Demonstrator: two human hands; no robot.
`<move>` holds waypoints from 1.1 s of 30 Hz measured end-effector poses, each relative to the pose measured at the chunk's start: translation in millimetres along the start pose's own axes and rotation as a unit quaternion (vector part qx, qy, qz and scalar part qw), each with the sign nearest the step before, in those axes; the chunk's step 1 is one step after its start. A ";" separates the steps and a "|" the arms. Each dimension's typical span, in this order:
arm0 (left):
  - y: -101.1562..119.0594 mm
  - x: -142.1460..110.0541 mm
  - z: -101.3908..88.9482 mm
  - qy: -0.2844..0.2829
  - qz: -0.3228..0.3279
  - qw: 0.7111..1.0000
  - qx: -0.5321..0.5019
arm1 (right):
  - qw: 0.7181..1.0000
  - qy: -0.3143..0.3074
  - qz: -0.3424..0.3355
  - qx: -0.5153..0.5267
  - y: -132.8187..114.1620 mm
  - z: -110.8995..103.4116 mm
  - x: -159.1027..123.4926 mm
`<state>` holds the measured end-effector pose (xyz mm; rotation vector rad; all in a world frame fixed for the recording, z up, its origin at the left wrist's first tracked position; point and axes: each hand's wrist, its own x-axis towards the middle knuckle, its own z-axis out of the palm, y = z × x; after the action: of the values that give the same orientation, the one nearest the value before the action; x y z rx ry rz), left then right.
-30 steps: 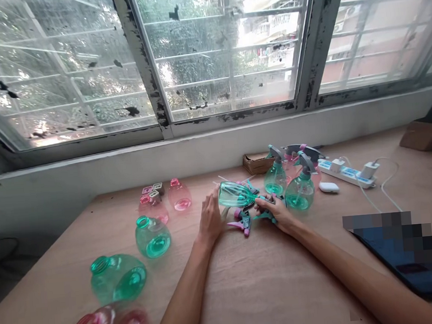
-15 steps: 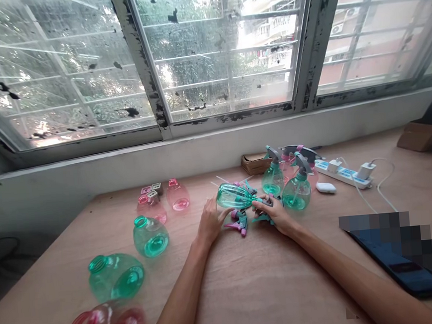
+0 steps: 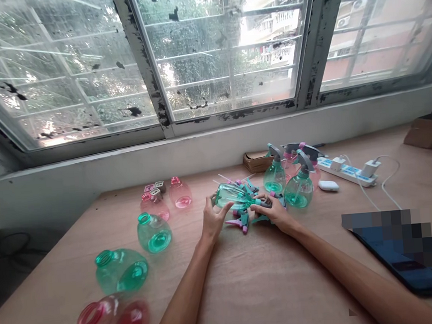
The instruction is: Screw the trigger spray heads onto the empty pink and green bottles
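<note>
Held sideways above the table is a clear green spray bottle (image 3: 232,196), its base to the left and its neck to the right. My left hand (image 3: 213,217) grips it around the base end, thumb along the near side. At the neck, my right hand (image 3: 274,211) is closed on the grey and green trigger sprayer head (image 3: 263,203); whether the head is fully seated I cannot tell. Beneath and behind the bottle lies a heap of loose pink, green and grey trigger sprayer heads (image 3: 242,223), partly hidden by my hands.
Open-necked green bottles (image 3: 154,232) and pink bottles (image 3: 180,193) form a curved row on the left. Bottles with sprayer heads, one a green bottle (image 3: 298,191), stand at right. Beyond them are a power strip (image 3: 347,171), a white earbud case (image 3: 328,186), a phone (image 3: 407,266) and a cardboard box (image 3: 258,162).
The view has shifted slightly, moving the table things a little in the picture. Both hands keep hold of the green bottle and its sprayer head, with the left fingers slightly repositioned.
</note>
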<state>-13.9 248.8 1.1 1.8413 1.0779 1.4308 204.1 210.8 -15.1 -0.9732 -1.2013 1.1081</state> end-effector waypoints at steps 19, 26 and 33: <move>-3.8 0.2 -0.8 -0.055 -0.011 0.998 -0.001 | 1.000 0.021 -0.003 -0.006 -4.0 2.0 -5.0; -3.3 1.9 1.0 -0.041 0.019 0.999 0.029 | 0.998 0.043 0.017 0.035 -2.4 -2.4 -2.4; -3.9 -0.2 0.0 -0.055 -0.016 0.998 -0.030 | 1.000 0.007 -0.018 -0.025 -3.7 -0.1 -5.5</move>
<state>-14.9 250.7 -2.2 1.8299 0.9950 1.3125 204.5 204.6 -12.5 -0.9914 -1.2348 1.0451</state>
